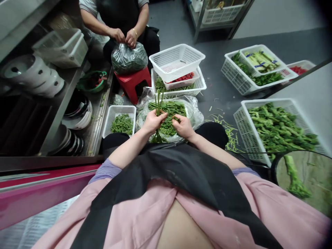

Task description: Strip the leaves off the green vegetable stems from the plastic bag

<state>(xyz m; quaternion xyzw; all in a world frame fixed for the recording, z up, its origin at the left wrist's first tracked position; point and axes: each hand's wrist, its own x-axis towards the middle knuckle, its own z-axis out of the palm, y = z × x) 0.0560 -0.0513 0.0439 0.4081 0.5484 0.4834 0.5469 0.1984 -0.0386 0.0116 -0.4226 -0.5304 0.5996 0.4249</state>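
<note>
My left hand (153,121) is closed around a small bunch of green vegetable stems (158,100), held upright with leafy ends hanging below the fingers. To its right, my right hand (183,126) is pinched shut. A bit of green shows at its fingertips, too small to name. Beneath both hands, cut green stems (168,129) fill a container lined with a clear plastic bag (196,112), between my knees. A small white basket (105,126) with short green pieces (121,124) stands left of it.
Opposite, a co-worker's hands (127,37) grip a filled plastic bag (129,58) on a red stool (135,83). Stacked white baskets (178,62) stand ahead. On the right are baskets of broccoli-like stalks (277,128) and bundled greens (261,62). Metal shelving (77,83) borders the left. Trimmings (230,135) litter the floor.
</note>
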